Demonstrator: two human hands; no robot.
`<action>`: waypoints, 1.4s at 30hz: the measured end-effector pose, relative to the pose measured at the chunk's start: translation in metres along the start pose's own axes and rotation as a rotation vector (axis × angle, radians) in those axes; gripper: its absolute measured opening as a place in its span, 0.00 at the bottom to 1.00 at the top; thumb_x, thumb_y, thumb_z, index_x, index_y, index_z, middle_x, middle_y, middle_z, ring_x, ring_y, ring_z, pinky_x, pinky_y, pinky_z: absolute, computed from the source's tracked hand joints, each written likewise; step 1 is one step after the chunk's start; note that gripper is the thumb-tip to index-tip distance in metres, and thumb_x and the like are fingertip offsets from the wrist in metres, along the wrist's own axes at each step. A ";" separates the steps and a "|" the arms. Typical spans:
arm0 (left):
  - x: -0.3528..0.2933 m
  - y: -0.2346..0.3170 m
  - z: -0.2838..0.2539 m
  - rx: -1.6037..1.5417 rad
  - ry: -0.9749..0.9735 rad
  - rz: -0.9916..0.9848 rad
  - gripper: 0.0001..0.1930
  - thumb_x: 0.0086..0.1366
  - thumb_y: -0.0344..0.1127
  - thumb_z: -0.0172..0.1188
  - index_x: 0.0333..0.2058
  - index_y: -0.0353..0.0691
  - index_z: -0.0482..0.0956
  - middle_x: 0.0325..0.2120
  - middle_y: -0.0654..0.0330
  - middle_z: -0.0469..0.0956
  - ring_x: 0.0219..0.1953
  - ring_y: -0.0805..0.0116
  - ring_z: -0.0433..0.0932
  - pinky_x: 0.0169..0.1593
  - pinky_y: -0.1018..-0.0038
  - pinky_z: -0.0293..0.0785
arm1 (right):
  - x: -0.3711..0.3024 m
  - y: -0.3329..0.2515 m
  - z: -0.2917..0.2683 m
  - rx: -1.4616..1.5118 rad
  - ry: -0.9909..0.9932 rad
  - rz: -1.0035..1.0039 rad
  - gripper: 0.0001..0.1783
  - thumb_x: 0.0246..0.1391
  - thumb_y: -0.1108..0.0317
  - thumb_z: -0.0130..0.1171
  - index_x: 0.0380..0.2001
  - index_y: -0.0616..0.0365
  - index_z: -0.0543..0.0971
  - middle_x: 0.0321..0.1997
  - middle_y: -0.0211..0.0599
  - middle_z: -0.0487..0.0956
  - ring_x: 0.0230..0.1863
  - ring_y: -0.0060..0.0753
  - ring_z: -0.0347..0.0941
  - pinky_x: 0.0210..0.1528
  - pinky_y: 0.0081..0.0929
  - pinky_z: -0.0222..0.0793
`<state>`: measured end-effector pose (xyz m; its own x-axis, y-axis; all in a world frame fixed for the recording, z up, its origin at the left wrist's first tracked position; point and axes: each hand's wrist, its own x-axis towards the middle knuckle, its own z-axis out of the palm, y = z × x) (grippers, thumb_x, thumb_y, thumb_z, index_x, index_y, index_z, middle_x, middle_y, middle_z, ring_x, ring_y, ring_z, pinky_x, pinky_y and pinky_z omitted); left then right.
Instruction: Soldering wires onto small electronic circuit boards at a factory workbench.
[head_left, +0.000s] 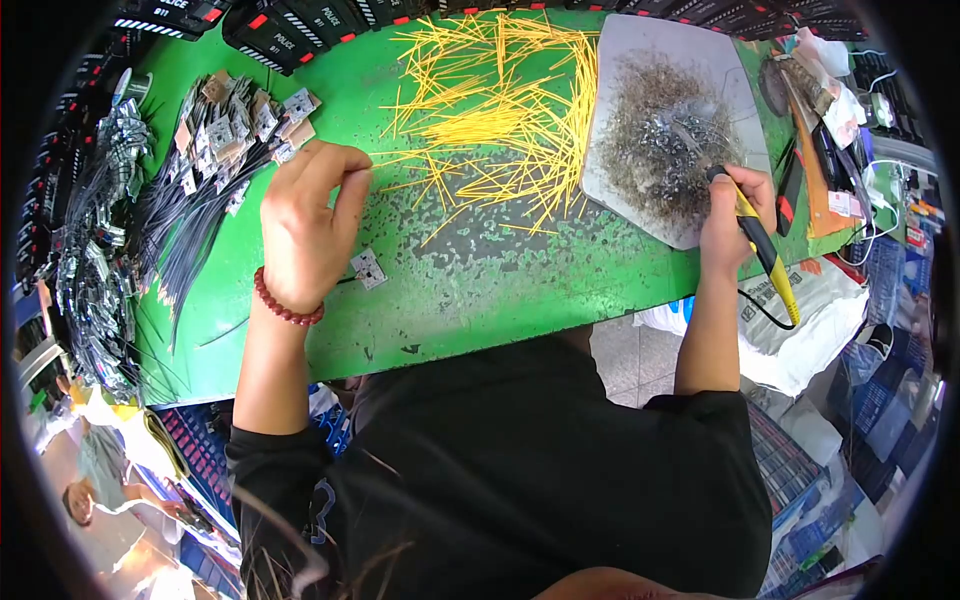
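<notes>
The left hand (pixel 305 225), fingers curled together, hovers left of centre beside a small circuit board (pixel 368 268) lying on the green surface (pixel 480 280); its thin black wire (pixel 200 240) looks light, springy and fragile, so the board's edges seem the safest hold. At the right, the right hand (pixel 735 215) clasps a yellow-handled soldering iron (pixel 760 245) by its grip.

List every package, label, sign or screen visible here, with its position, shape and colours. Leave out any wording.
Black boxes: row along the bench's far edge, rectangular, black with white stripes and red patches.
White sack: below the bench's right end, near the right hand; crumpled, white with dark print.
Small tags: heap at upper left beyond the left hand; little squares, grey and tan, on black wires.
Screens: none visible.
</notes>
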<state>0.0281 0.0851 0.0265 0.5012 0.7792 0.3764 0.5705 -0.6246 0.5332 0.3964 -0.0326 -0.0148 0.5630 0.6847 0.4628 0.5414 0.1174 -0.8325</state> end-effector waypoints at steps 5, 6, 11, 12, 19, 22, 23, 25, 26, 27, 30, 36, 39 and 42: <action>-0.009 -0.008 -0.005 0.030 -0.024 -0.055 0.05 0.52 0.21 0.61 0.28 0.35 0.75 0.27 0.55 0.76 0.30 0.56 0.76 0.34 0.67 0.70 | -0.001 0.000 0.002 -0.002 -0.001 -0.016 0.05 0.48 0.76 0.61 0.30 0.61 0.75 0.26 0.24 0.72 0.25 0.12 0.64 0.29 0.13 0.60; -0.012 -0.009 -0.006 0.081 -0.030 -0.034 0.05 0.52 0.22 0.61 0.28 0.36 0.75 0.29 0.56 0.76 0.32 0.56 0.76 0.36 0.66 0.70 | -0.001 0.001 0.004 -0.009 0.007 -0.002 0.05 0.48 0.77 0.61 0.30 0.61 0.75 0.26 0.25 0.72 0.25 0.13 0.65 0.29 0.13 0.60; -0.021 -0.011 -0.007 0.118 0.020 -0.045 0.04 0.48 0.29 0.64 0.24 0.42 0.78 0.31 0.60 0.77 0.36 0.59 0.76 0.40 0.65 0.67 | -0.013 -0.019 0.003 0.076 0.050 -0.062 0.06 0.47 0.76 0.59 0.31 0.62 0.75 0.27 0.29 0.73 0.28 0.17 0.66 0.32 0.17 0.63; -0.022 -0.016 -0.004 0.116 0.045 -0.049 0.04 0.48 0.29 0.65 0.24 0.42 0.78 0.30 0.61 0.78 0.36 0.60 0.76 0.40 0.65 0.67 | -0.020 -0.025 0.007 0.124 0.026 -0.067 0.06 0.47 0.75 0.59 0.31 0.61 0.75 0.28 0.30 0.73 0.28 0.18 0.66 0.33 0.18 0.62; -0.043 -0.020 -0.019 0.063 0.141 -0.149 0.03 0.51 0.28 0.64 0.26 0.40 0.78 0.22 0.61 0.77 0.27 0.63 0.76 0.36 0.68 0.68 | -0.057 -0.063 0.063 0.418 -0.290 -0.124 0.14 0.48 0.65 0.64 0.33 0.62 0.72 0.31 0.35 0.72 0.30 0.20 0.63 0.33 0.19 0.58; -0.052 -0.022 -0.025 -0.003 0.121 -0.151 0.04 0.52 0.27 0.64 0.27 0.39 0.78 0.23 0.59 0.77 0.26 0.63 0.77 0.33 0.70 0.71 | -0.070 -0.074 0.081 0.494 -0.352 -0.072 0.14 0.49 0.65 0.63 0.33 0.62 0.72 0.29 0.33 0.72 0.29 0.19 0.62 0.33 0.18 0.58; -0.053 -0.021 -0.027 -0.072 0.116 -0.194 0.04 0.53 0.25 0.64 0.28 0.36 0.78 0.24 0.60 0.78 0.27 0.68 0.77 0.34 0.74 0.72 | -0.073 -0.078 0.086 0.539 -0.399 -0.066 0.15 0.50 0.65 0.63 0.33 0.62 0.71 0.29 0.32 0.71 0.27 0.18 0.61 0.31 0.17 0.56; -0.055 -0.008 -0.032 -0.276 0.073 -0.339 0.06 0.54 0.23 0.64 0.32 0.34 0.78 0.25 0.61 0.79 0.26 0.75 0.77 0.33 0.77 0.74 | -0.081 -0.082 0.092 0.579 -0.440 0.024 0.15 0.50 0.64 0.63 0.35 0.62 0.71 0.29 0.32 0.71 0.27 0.16 0.61 0.31 0.16 0.57; -0.059 0.007 -0.035 -0.411 0.035 -0.440 0.08 0.55 0.24 0.64 0.34 0.34 0.78 0.24 0.61 0.79 0.26 0.76 0.77 0.31 0.78 0.74 | -0.088 -0.088 0.095 0.564 -0.420 0.149 0.14 0.50 0.66 0.63 0.36 0.61 0.71 0.28 0.30 0.72 0.27 0.15 0.63 0.31 0.15 0.59; -0.068 0.015 -0.037 -0.852 -0.045 -0.617 0.12 0.56 0.23 0.65 0.39 0.33 0.73 0.25 0.61 0.79 0.27 0.78 0.77 0.31 0.79 0.74 | -0.091 -0.101 0.099 0.642 -0.504 0.231 0.15 0.51 0.69 0.63 0.40 0.61 0.71 0.30 0.31 0.74 0.28 0.16 0.67 0.32 0.15 0.64; -0.081 0.025 -0.026 -1.403 -0.050 -0.796 0.17 0.56 0.21 0.66 0.36 0.37 0.65 0.25 0.54 0.80 0.25 0.73 0.78 0.29 0.80 0.73 | -0.104 -0.121 0.117 0.683 -0.639 0.207 0.20 0.55 0.75 0.60 0.50 0.65 0.68 0.36 0.39 0.79 0.32 0.22 0.75 0.30 0.18 0.72; -0.093 0.030 -0.009 -1.645 -0.091 -0.836 0.20 0.54 0.24 0.69 0.31 0.40 0.62 0.24 0.52 0.80 0.23 0.72 0.78 0.27 0.80 0.72 | -0.102 -0.137 0.130 0.515 -0.879 -0.136 0.23 0.50 0.85 0.60 0.50 0.62 0.69 0.40 0.47 0.79 0.43 0.35 0.79 0.43 0.29 0.77; -0.093 0.029 -0.010 -1.743 -0.132 -0.879 0.21 0.54 0.26 0.70 0.29 0.42 0.61 0.23 0.52 0.80 0.22 0.71 0.78 0.26 0.80 0.72 | -0.103 -0.139 0.132 0.601 -0.914 -0.084 0.23 0.50 0.84 0.60 0.50 0.62 0.69 0.39 0.47 0.79 0.41 0.34 0.79 0.43 0.29 0.77; -0.096 0.028 -0.008 -1.787 -0.167 -0.871 0.20 0.55 0.26 0.69 0.29 0.43 0.60 0.24 0.56 0.77 0.23 0.72 0.77 0.29 0.81 0.74 | -0.109 -0.147 0.133 0.715 -0.821 0.078 0.21 0.45 0.87 0.63 0.45 0.63 0.75 0.36 0.39 0.80 0.35 0.24 0.79 0.37 0.19 0.75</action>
<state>-0.0090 -0.0069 0.0112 0.6035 0.7112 -0.3605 -0.4740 0.6836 0.5550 0.1729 -0.0289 0.0170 -0.1522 0.9486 0.2775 -0.1156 0.2617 -0.9582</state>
